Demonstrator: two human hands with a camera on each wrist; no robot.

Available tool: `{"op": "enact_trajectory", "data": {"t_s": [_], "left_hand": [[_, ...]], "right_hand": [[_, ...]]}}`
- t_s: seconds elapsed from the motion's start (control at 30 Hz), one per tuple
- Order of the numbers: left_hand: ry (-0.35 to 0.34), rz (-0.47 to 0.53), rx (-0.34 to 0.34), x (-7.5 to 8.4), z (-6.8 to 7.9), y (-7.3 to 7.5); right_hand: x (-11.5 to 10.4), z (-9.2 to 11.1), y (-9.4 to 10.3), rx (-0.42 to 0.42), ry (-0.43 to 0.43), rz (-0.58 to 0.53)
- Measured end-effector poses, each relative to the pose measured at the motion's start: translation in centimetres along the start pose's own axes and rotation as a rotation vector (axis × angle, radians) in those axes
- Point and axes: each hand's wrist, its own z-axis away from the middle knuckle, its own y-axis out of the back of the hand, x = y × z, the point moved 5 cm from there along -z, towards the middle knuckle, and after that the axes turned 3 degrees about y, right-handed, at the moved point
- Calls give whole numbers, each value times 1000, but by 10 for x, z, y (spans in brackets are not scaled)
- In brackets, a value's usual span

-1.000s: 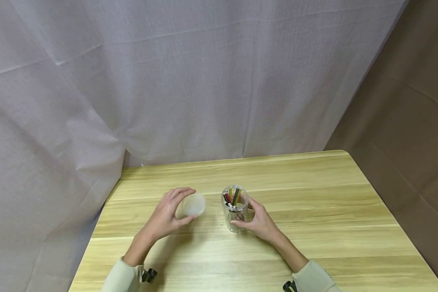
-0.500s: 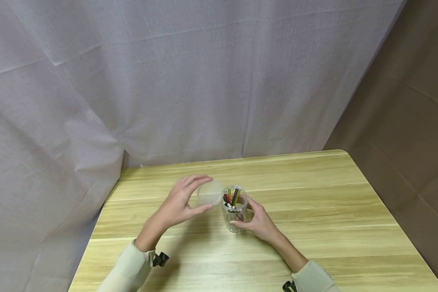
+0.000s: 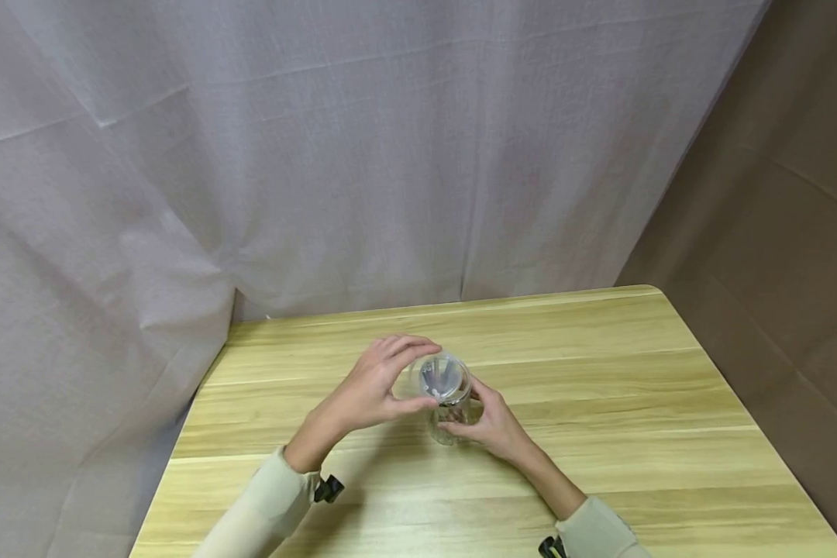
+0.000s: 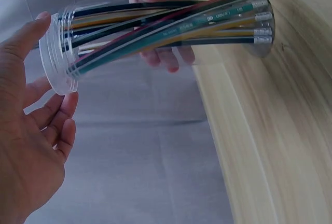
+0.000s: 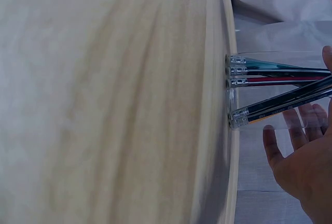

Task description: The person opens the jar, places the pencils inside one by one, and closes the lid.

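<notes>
In the head view my left hand [image 3: 377, 384] holds a translucent round lid [image 4: 52, 58] by its edge, thumb on one side and fingers on the other. The lid lies over the mouth of a clear plastic jar [image 3: 441, 434]. My right hand [image 3: 497, 426] grips the jar's side, thumb in front, fingers behind. Through the wall in the left wrist view show several pencils [image 4: 171, 32], green, red, yellow and dark, their metal-ferruled ends at the jar's base. The jar stands upright on the table. In the right wrist view, the jar's upper part is cut off.
A wood-grain table [image 3: 600, 372] lies under both hands. Behind it and on the left hangs a pale grey curtain [image 3: 356, 178]; a brown cloth [image 3: 774, 271] borders the right side. Black wrist devices [image 3: 328, 489] sit at both cuffs.
My left hand has carried the lid rightward, from beside the jar to over its mouth, covering the pencil tops in the head view. The right hand and jar stay put.
</notes>
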Motion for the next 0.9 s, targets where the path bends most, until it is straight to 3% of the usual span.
{"op": "enact_trajectory", "data": {"t_s": [0.53,0.9], "left_hand": [[-19,-28,-8,6,-4,-9],[14,-11,-2,5,-2,-11]], "right_hand": [[2,0,-4,-6,-22,-7],[1,0,-4,-5,-16,-8]]}}
